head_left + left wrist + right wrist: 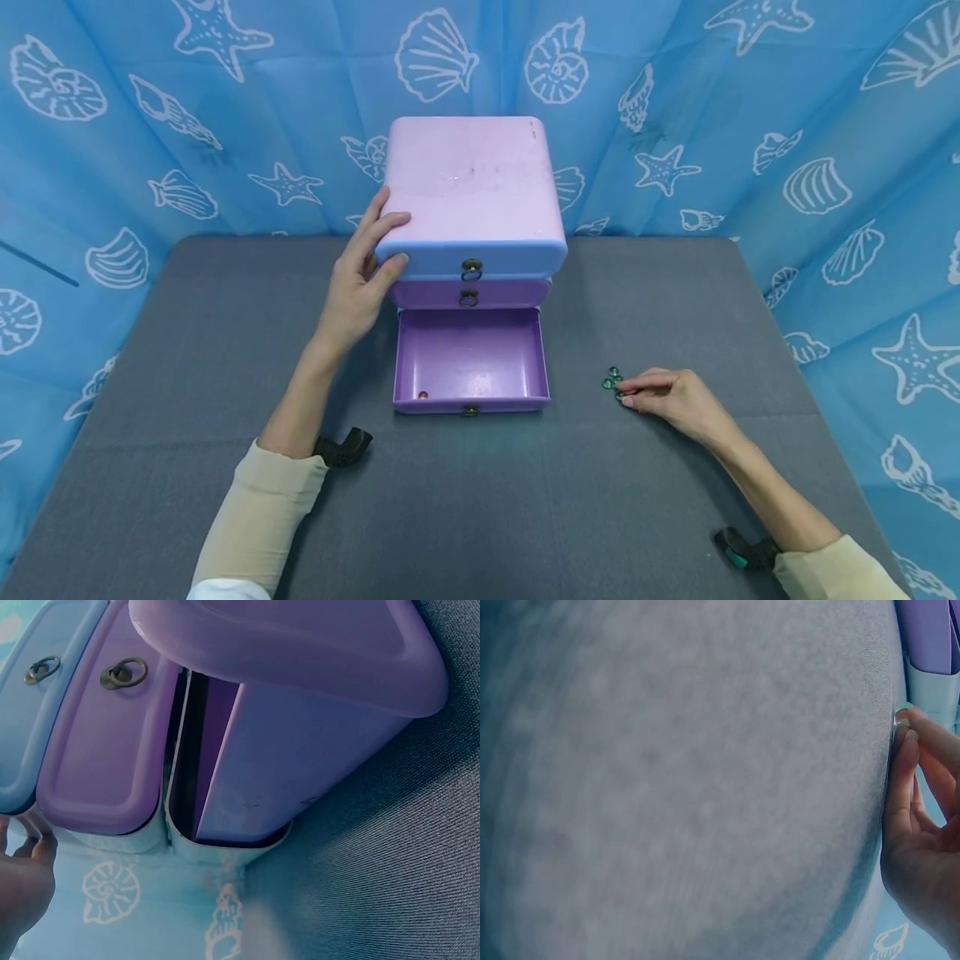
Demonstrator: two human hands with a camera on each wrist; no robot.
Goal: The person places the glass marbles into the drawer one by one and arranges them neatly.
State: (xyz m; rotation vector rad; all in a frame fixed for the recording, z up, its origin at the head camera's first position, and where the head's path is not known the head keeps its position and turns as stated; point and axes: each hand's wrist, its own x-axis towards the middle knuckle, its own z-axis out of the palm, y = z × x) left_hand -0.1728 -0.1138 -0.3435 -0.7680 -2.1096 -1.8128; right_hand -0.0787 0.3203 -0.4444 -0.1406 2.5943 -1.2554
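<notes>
A small three-drawer chest point(468, 179) with a pink top stands on the grey table. Its bottom purple drawer point(471, 406) is pulled out, with a small reddish-brown bead point(423, 395) in the front left corner. My left hand point(356, 279) rests at the chest's upper left front corner, thumb at the blue top drawer point(427, 260), other fingers along the side and top edge. To the right, several green glass beads point(607, 383) lie together on the table. My right hand point(682, 404) pinches one green bead point(904, 709) between thumb and fingertips, beside the others.
The middle purple drawer point(105, 742) and the blue drawer above it are closed, each with a ring pull. A blue curtain point(300, 108) printed with shells hangs behind the table and down both sides. Dark straps with mounts point(345, 447) sit on both wrists.
</notes>
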